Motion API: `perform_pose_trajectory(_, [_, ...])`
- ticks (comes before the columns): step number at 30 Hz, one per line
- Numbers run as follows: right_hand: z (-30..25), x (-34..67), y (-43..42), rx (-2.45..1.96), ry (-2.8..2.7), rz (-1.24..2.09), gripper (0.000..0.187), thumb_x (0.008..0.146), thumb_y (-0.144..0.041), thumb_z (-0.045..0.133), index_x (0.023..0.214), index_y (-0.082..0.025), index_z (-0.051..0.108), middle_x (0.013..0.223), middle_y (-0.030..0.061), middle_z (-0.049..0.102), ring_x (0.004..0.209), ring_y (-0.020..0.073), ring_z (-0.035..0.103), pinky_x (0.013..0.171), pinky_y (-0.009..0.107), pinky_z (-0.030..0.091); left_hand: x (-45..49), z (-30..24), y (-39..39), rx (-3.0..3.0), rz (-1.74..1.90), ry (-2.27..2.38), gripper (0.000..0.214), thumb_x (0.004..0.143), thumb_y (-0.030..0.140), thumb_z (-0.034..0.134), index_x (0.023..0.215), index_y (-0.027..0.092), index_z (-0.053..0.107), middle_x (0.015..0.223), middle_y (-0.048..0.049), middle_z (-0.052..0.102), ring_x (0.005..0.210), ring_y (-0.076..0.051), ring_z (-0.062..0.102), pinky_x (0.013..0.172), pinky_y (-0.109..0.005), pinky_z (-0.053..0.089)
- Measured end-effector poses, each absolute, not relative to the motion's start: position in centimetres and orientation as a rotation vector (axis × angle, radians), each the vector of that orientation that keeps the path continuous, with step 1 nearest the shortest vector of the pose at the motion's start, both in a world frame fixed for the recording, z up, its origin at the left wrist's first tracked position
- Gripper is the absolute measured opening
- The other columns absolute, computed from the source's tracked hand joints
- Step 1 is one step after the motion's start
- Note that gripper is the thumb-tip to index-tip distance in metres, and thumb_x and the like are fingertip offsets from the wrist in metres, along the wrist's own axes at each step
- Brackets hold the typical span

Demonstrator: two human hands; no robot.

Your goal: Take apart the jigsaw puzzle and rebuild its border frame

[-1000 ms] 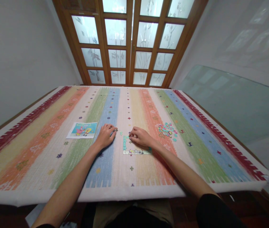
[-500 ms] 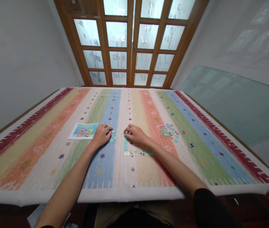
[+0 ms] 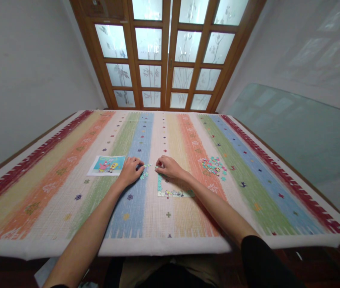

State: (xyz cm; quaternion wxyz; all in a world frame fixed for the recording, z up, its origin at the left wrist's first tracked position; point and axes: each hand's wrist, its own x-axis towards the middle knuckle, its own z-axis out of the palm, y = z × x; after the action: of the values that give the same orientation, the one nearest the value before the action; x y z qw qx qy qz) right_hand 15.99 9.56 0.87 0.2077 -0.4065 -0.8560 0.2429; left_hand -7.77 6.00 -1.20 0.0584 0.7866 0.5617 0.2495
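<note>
My left hand (image 3: 131, 171) rests on the blue stripe of the cloth with its fingers curled and thumb and forefinger closed on a small puzzle piece (image 3: 147, 165). Just below those fingertips lie several loose teal pieces (image 3: 145, 175). Opposite it, my right hand (image 3: 171, 167) pinches a teal puzzle piece (image 3: 157, 167) above the top left corner of a partly built jigsaw (image 3: 159, 188). The jigsaw's left side and bottom row show joined pieces; my right hand and forearm hide its upper and right parts.
A printed cartoon picture (image 3: 107, 165) lies flat left of my left hand. To the right is a heap of mixed puzzle pieces (image 3: 215, 166). A striped cloth (image 3: 129, 218) covers the table. Glazed wooden doors (image 3: 167, 60) stand behind, and a glass panel (image 3: 302, 132) leans at the right wall.
My left fingers have shifted slightly right along the loose pieces. My right hand stays by the jigsaw's upper left corner, its pinch turned a little. The view has moved slightly.
</note>
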Motion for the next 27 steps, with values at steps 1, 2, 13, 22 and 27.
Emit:
perform_pose_trajectory(1, [0.9, 16.1, 9.7, -1.135, -2.363, 0.706, 0.008, 0.083, -0.016, 0.074, 0.091, -0.014, 0.072, 0.084, 0.0036, 0.066, 0.076, 0.0151, 0.057, 0.072, 0.026, 0.041, -7.7, -1.2, 6.0, 2.383, 0.758, 1.699, 0.015, 0.091, 0.028, 0.058, 0.092, 0.020, 0.071, 0.096, -0.0083, 0.066, 0.099, -0.028, 0.057, 0.093, -0.044, 0.045])
perform_pose_trajectory(2, [0.9, 16.3, 9.8, -1.140, -2.343, 0.737, 0.006, 0.084, -0.014, 0.071, 0.090, -0.014, 0.071, 0.082, 0.0031, 0.067, 0.074, 0.0143, 0.057, 0.070, 0.025, 0.041, -7.7, -1.2, 6.0, 2.382, 0.759, 1.697, 0.015, 0.092, 0.028, 0.058, 0.092, 0.020, 0.071, 0.096, -0.0081, 0.066, 0.099, -0.028, 0.057, 0.093, -0.044, 0.045])
perform_pose_trajectory(13, [1.2, 20.4, 10.3, -1.223, -2.246, 0.859, 0.013, 0.087, -0.012, 0.063, 0.090, -0.012, 0.076, 0.082, 0.0071, 0.075, 0.069, 0.0139, 0.063, 0.065, 0.024, 0.045, -6.8, -0.8, 5.4, 2.399, 0.760, 1.651, 0.018, 0.089, 0.037, 0.065, 0.086, 0.020, 0.071, 0.093, -0.0069, 0.063, 0.096, -0.028, 0.056, 0.091, -0.043, 0.044])
perform_pose_trajectory(22, [1.1, 21.9, 9.8, -1.323, -2.334, 0.683, 0.014, 0.081, -0.010, 0.065, 0.083, -0.015, 0.078, 0.085, 0.0083, 0.076, 0.074, 0.0176, 0.063, 0.071, 0.028, 0.045, -5.4, -0.6, 4.9, 2.421, 0.746, 1.508, 0.021, 0.093, 0.031, 0.056, 0.093, 0.021, 0.074, 0.096, -0.0078, 0.064, 0.099, -0.027, 0.056, 0.094, -0.044, 0.045])
perform_pose_trajectory(27, [1.4, 21.6, 9.5, -1.319, -2.389, 0.576, 0.011, 0.082, -0.012, 0.068, 0.084, -0.015, 0.078, 0.086, 0.0086, 0.073, 0.078, 0.0189, 0.061, 0.074, 0.030, 0.043, -4.7, -0.8, 4.8, 2.410, 0.769, 1.626, 0.023, 0.095, 0.031, 0.054, 0.104, 0.020, 0.072, 0.102, -0.0097, 0.067, 0.105, -0.030, 0.056, 0.092, -0.045, 0.045])
